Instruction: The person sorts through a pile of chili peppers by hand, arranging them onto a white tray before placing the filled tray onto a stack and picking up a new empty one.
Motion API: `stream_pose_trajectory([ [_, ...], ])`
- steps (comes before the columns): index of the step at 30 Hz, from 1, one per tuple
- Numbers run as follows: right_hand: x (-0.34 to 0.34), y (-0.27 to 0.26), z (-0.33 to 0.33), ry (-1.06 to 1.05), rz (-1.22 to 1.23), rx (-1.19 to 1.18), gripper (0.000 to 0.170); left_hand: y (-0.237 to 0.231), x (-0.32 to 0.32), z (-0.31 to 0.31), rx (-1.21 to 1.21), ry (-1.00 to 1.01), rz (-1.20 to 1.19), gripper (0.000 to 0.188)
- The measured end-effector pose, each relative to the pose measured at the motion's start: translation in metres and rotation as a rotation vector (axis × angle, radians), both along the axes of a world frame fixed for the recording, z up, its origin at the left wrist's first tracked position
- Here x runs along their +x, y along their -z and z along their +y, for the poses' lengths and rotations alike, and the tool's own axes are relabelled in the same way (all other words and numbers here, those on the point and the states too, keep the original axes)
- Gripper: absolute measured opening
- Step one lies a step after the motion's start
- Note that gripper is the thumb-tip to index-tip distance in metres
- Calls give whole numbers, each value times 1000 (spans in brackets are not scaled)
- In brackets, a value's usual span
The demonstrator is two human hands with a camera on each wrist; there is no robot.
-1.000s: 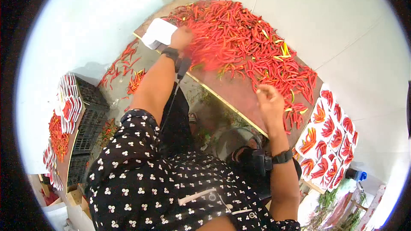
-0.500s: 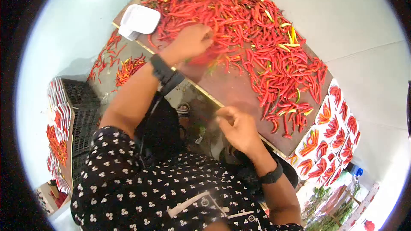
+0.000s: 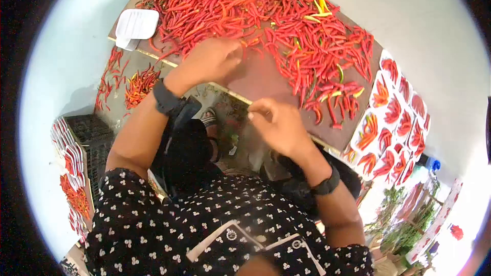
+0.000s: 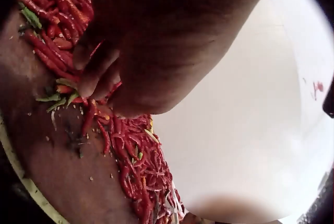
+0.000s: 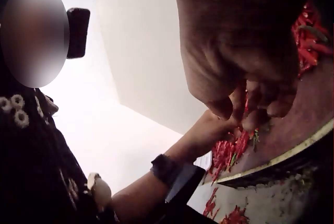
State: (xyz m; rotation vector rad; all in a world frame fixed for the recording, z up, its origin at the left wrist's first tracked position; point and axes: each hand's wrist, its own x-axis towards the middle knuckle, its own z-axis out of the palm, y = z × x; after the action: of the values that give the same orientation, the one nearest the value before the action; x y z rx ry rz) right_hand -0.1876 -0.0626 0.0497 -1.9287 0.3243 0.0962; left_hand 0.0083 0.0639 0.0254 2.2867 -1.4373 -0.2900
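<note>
A big heap of red chillies covers the back of the brown table. My left hand is at the heap's near edge with its fingers bent down. In the left wrist view, red chillies lie at its fingertips, and slivers of red show between the curled fingers. My right hand hovers over the table's front edge, thumb and forefinger loosely curved with a gap between them. No chilli shows in it. In the right wrist view its fingers overlap the left hand behind.
White foam trays are stacked at the table's left corner. Filled chilli trays stand at the right end. More chillies lie on the floor at left, near black crates. A few yellow chillies stand out in the heap.
My left hand has moved from beside the white trays along the heap's near edge, towards the right hand. The right hand has drawn back from the chillies to the table's front edge.
</note>
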Motion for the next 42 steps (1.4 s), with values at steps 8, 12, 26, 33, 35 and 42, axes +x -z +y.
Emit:
stream_pose_trajectory([
  [8, -10, 1, -17, -19, -152, -406, 24, 32, 9, -12, 35, 195, -141, 13],
  [12, -23, 19, -55, 131, -74, -598, 24, 36, 3, -17, 76, 109, -215, 18],
  [26, -34, 45, -109, 491, -9, -747, 24, 15, -8, 0, 50, 74, -152, 26],
  [33, 5, 56, -111, 339, 35, -875, 30, 20, 61, 35, -170, -395, -236, 22],
  [35, 13, 59, -114, 315, 51, -872, 30, 20, 79, 58, -230, -575, -261, 22],
  [42, 21, 38, -95, 302, -51, -816, 24, 43, 134, 141, -310, -1145, -62, 38],
])
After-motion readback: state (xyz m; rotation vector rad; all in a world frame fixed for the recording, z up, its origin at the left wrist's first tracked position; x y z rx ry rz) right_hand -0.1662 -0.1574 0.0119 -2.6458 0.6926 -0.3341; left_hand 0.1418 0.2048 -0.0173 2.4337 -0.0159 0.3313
